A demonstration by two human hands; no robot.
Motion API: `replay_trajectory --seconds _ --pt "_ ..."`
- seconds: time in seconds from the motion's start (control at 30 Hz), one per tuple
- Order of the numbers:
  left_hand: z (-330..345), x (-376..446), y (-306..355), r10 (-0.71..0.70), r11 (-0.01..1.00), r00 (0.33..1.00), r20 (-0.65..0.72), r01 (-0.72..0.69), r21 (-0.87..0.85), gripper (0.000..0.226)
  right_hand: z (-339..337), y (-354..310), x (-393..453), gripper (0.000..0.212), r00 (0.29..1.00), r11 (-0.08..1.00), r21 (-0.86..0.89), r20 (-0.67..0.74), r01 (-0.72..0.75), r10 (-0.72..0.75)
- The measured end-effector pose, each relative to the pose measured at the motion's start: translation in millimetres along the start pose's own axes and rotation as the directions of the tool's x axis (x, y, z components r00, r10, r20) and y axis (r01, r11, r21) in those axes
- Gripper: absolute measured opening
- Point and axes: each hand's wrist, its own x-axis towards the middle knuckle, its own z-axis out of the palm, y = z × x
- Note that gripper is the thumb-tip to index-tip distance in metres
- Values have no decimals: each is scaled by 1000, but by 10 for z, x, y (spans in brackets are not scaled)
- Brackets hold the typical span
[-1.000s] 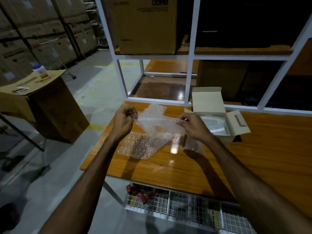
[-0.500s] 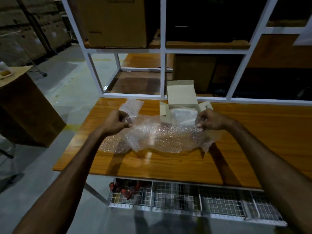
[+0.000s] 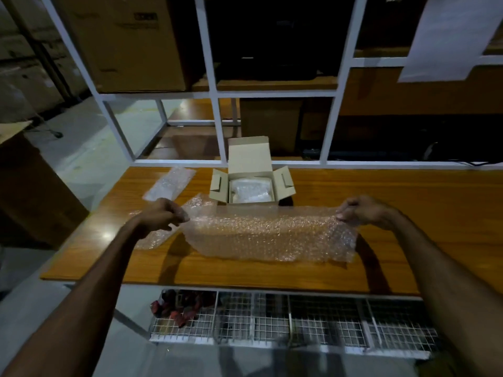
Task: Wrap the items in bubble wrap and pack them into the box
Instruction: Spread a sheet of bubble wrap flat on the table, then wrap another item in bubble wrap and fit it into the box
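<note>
Over the wooden counter [image 3: 408, 213] I've got a bubble wrap sheet [image 3: 269, 235] stretched wide between both hands. Left hand [image 3: 160, 216]: fingers [image 3: 181, 216] pinched closed on the sheet's left top edge. Right hand [image 3: 362, 210]: fingers [image 3: 344, 214] pinched closed on the right top edge. Sheet hangs down, its lower edge at the counter surface. Just behind it, small cardboard box [image 3: 251, 175] sits open, lid flap up, side flaps out; inside is a pale bubble-wrapped bundle [image 3: 250, 190], contents can't tell. Two more bubble wrap pieces lie left: one strip [image 3: 170, 183] beside the box, another [image 3: 152, 238] under my left wrist. Wire baskets [image 3: 272, 322] below the counter; leftmost holds red items [image 3: 177, 308], blurred.
</note>
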Motion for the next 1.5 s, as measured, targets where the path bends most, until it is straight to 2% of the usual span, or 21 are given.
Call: replay_trajectory --seconds 0.1,0.17,0.23,0.37,0.5,0.6,0.77,0.83,0.9,1.0,1.1,1.17,1.23,1.3,1.37,1.5 --pt "279 -107 -55 -74 946 996 -54 53 -318 17 -105 371 -64 23 994 977 205 -80 -54 72" --pt "513 -158 -84 -107 909 991 -86 63 -412 14 -95 538 -100 20 989 961 272 -118 -55 90" --pt "737 -179 -97 -135 901 982 -130 67 -428 10 -45 670 -98 15 982 964 262 -160 -51 96" --pt "1087 -169 -90 -151 941 944 -294 46 -335 18 116 861 19 13 955 981 181 -271 -72 120" --pt "1262 -106 -116 -116 975 897 -426 20 -223 27 266 1003 66 15 931 993 120 -359 -23 65" --pt "1314 -53 -124 -85 989 859 -505 11 -147 23 310 1067 76 12 913 997 77 -407 -11 42" --pt "1434 51 -199 -6 997 818 -575 50 61 17 487 1123 147 23 867 993 71 -486 -92 114" --pt "1609 44 -163 7 991 765 -644 80 106 26 650 1095 130 35 820 985 -43 -561 -167 114" --pt "1886 12 -67 2 990 729 -684 93 102 38 858 1000 25 34 765 970 -184 -644 -157 1" --pt "2397 -45 182 141 969 784 -605 16 247 41 1261 735 -116 34 763 927 -375 -600 -2 -241" --pt "2852 11 414 252 943 895 -367 -141 301 48 1688 487 -66 42 841 857 -478 -372 190 -393" --pt "3047 102 462 311 861 931 -193 -190 472 58 1932 310 -18 51 867 798 -534 -219 277 -448" --pt "3109 195 411 208 816 974 -84 -126 565 62 2111 193 4 64 895 755 -576 -86 313 -437" --pt "3075 249 309 133 800 988 -76 -62 596 67 2194 233 46 64 927 741 -608 -22 285 -375" --pt "2971 256 197 107 771 990 -91 -24 637 73 2195 371 99 62 936 714 -655 -28 248 -351" --pt "2607 209 -80 76 743 989 -125 27 669 80 1993 601 188 73 955 735 -657 -81 165 -287"
